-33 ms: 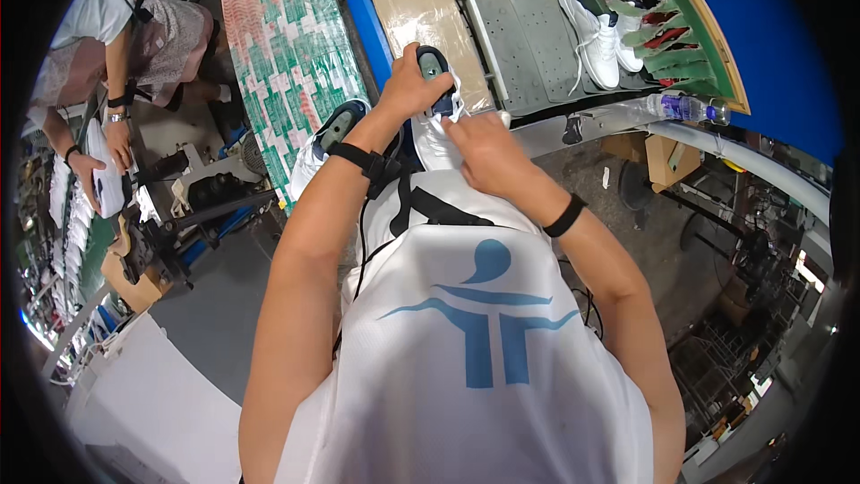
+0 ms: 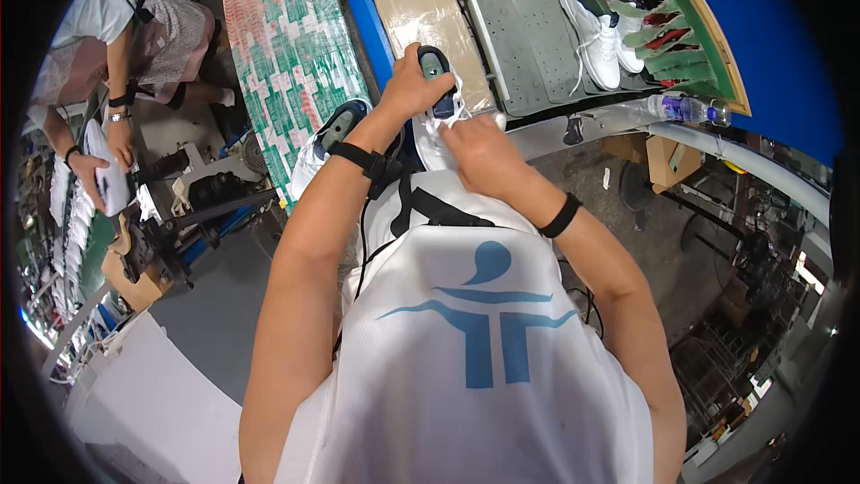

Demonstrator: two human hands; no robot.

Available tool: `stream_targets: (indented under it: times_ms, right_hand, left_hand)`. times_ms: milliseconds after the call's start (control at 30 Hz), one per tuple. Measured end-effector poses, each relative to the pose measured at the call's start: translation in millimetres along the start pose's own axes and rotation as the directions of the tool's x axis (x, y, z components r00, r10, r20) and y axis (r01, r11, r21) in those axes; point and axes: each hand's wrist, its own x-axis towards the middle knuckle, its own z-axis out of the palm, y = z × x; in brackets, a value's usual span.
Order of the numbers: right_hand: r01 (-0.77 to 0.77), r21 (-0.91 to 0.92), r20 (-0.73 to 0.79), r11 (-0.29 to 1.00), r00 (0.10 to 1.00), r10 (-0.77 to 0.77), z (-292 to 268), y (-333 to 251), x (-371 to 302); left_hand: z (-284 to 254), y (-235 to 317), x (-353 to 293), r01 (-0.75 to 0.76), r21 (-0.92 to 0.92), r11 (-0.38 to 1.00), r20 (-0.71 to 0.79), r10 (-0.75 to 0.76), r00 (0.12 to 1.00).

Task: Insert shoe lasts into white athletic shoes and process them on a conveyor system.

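Observation:
A white sneaker with a dark navy lining points toward me, at the near end of a brown board wrapped in clear film. My left hand is closed on the heel and collar of this sneaker, thumb across its opening. At the laces, the bunched fingers of my right hand pinch the white shoelace; their tips partly hide it. Another white sneaker with the same dark lining sits to the left, partly behind my left forearm.
A bench wrapped in green-and-white patterned film runs along the left. On the right, a grey conveyor carries a pair of white sneakers beside a green fringed curtain. A bottle lies on its rail. Far left, a co-worker's hands hold a white shoe.
My right hand has shifted slightly to the left at the laces. My left hand and the sneaker look unmoved.

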Motion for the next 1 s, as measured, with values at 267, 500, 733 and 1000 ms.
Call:
stream_targets:
  times_ms: [267,500,733,1000]
  right_hand:
    - [-0.367,0.552,0.264,0.749,0.929,0.260,-32.6,-3.9,-23.8]
    - [-0.344,0.907,0.099,0.241,0.734,0.672,8.5,23.3,-38.3]
    - [-0.574,0.565,0.269,0.593,0.807,0.526,44.0,19.0,-31.5]
    - [-0.484,0.857,0.292,0.179,0.741,0.605,16.3,25.9,-40.7]
  left_hand:
    - [-8.5,-31.0,4.4,-0.016,-0.196,0.981,0.054,0.027,0.998]
    - [-26.9,-55.0,-33.6,0.123,-0.600,0.791,-0.007,-0.159,0.987]
    - [-3.6,-20.5,-68.3,0.211,-0.137,0.968,-0.274,-0.241,0.931]
    - [-82.8,-20.3,-50.2,0.036,-0.827,0.561,-0.063,-0.157,0.986]
